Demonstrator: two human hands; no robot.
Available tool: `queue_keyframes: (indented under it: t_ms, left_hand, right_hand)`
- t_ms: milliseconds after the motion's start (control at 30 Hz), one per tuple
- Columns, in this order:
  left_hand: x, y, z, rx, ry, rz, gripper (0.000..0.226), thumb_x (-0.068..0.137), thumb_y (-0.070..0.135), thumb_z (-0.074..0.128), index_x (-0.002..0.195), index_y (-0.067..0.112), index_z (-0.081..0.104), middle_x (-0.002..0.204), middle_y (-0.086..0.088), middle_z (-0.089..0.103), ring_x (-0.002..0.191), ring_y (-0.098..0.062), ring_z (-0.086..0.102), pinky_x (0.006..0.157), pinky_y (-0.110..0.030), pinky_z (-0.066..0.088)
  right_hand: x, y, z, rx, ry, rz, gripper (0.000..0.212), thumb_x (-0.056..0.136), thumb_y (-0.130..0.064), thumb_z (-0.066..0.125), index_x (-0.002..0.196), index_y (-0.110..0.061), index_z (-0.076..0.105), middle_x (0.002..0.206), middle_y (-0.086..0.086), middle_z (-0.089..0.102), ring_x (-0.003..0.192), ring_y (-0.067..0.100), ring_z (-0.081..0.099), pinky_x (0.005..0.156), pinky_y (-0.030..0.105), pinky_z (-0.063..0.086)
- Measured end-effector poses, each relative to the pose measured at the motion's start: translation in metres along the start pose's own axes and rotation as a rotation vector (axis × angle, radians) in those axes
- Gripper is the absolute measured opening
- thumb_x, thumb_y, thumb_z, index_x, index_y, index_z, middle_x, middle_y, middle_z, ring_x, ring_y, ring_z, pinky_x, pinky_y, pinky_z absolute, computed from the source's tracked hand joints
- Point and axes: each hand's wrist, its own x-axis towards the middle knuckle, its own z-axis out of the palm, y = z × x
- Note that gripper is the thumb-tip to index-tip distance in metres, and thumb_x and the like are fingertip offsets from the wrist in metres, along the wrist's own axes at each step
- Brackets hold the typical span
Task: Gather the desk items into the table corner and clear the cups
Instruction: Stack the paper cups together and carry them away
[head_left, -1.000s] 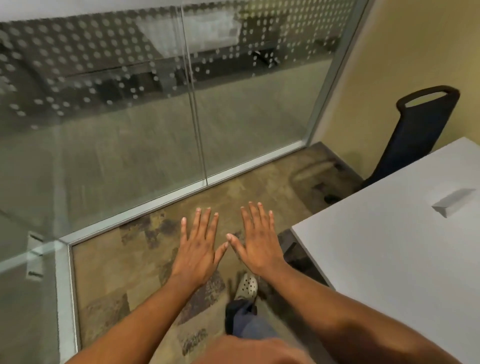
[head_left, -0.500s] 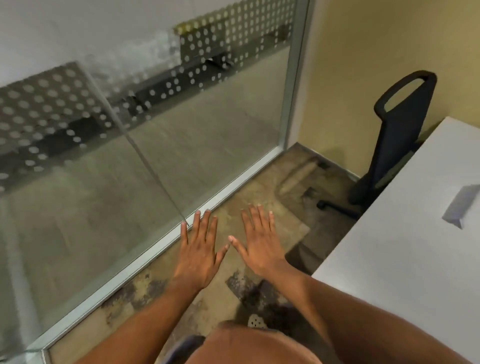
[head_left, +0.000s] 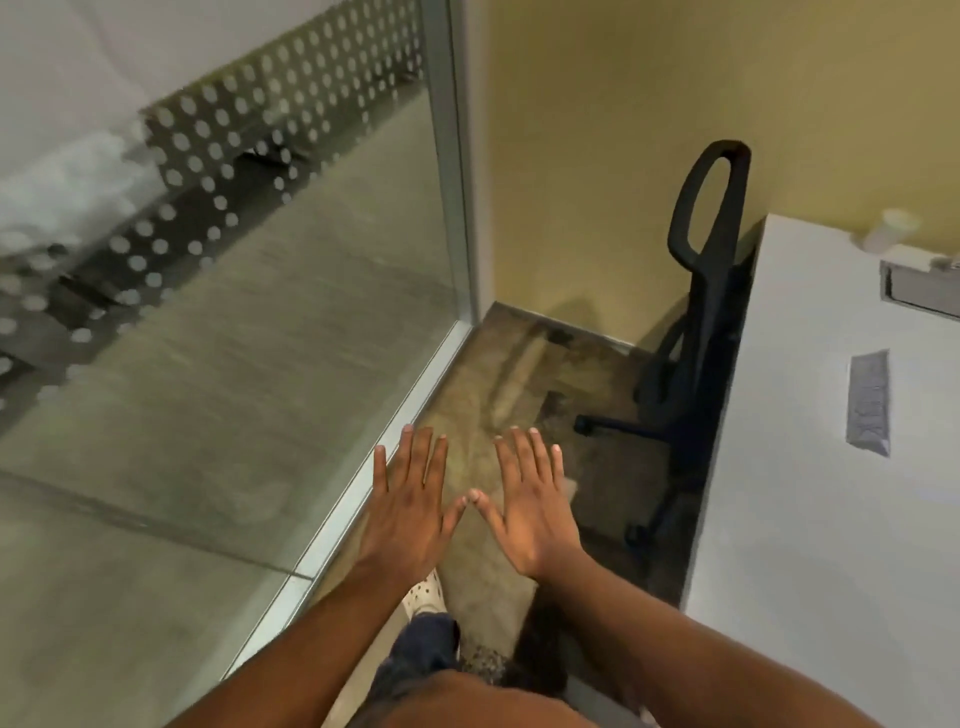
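Note:
My left hand (head_left: 410, 512) and my right hand (head_left: 535, 512) are held out flat, palms down, fingers spread, thumbs nearly touching, over the carpet. Both hold nothing. The white table (head_left: 810, 467) runs along the right side, apart from my hands. A pale cup (head_left: 891, 231), blurred, stands at the table's far corner by the wall. A grey flat item (head_left: 870, 402) lies on the table top. A recessed grey tray or box (head_left: 919, 291) sits near the right edge.
A black office chair (head_left: 696, 291) stands between the table and the yellow wall (head_left: 597, 156). A glass partition (head_left: 234, 322) with a dotted band fills the left. Patterned carpet (head_left: 498, 415) lies ahead of my feet.
The view has swung right: the glass wall's corner, the chair and more of the table with a cup have come into sight. My hands stay flat and open in front of me.

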Motion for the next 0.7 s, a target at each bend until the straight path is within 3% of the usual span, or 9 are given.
queue_keyframes:
  t_ms: [133,300,467,600,700]
  left_hand:
    - [0.077,-0.04,0.0,-0.093,0.007,0.069,0.078,0.105,0.062,0.025,0.166,0.013,0.015,0.174,-0.015,0.021,0.163,-0.033,0.007,0.127,-0.06,0.007]
    - [0.18,-0.078,-0.002,-0.153,0.053,0.203,0.079,0.105,0.059,0.031,0.167,0.011,0.019,0.175,-0.015,0.015,0.163,-0.033,0.004,0.128,-0.06,0.007]
    - [0.264,-0.077,0.002,-0.199,0.076,0.29,0.079,0.102,0.054,0.039,0.166,0.012,0.02,0.173,-0.016,0.021,0.162,-0.035,0.012,0.127,-0.064,0.017]
    - [0.334,-0.061,0.012,-0.194,0.062,0.365,0.081,0.101,0.051,0.042,0.167,0.012,0.016,0.175,-0.016,0.016,0.163,-0.034,0.009,0.127,-0.065,0.017]
    - [0.402,-0.044,0.012,-0.172,0.075,0.427,0.081,0.102,0.052,0.039,0.167,0.01,0.018,0.175,-0.016,0.013,0.163,-0.035,0.006,0.127,-0.065,0.015]
  right_hand:
    - [0.065,-0.011,-0.014,-0.043,0.0,0.088,0.088,0.099,-0.078,0.001,0.167,-0.021,0.004,0.175,0.006,-0.007,0.159,0.024,-0.021,0.13,0.053,-0.006]
    - [0.152,-0.02,-0.048,-0.051,0.074,0.2,0.086,0.101,-0.075,0.002,0.167,-0.02,0.002,0.175,0.005,-0.009,0.159,0.023,-0.022,0.13,0.052,-0.008]
    - [0.207,0.001,-0.082,-0.071,0.139,0.287,0.083,0.103,-0.073,0.005,0.167,-0.02,0.005,0.175,0.006,-0.005,0.16,0.025,-0.018,0.129,0.052,-0.007]
    - [0.261,0.033,-0.107,-0.081,0.222,0.344,0.088,0.099,-0.074,-0.003,0.167,-0.019,0.008,0.175,0.008,-0.002,0.161,0.026,-0.014,0.129,0.05,-0.008]
    - [0.317,0.064,-0.129,-0.054,0.284,0.346,0.084,0.102,-0.071,0.004,0.166,-0.018,0.011,0.175,0.01,0.001,0.161,0.026,-0.011,0.129,0.048,-0.009]
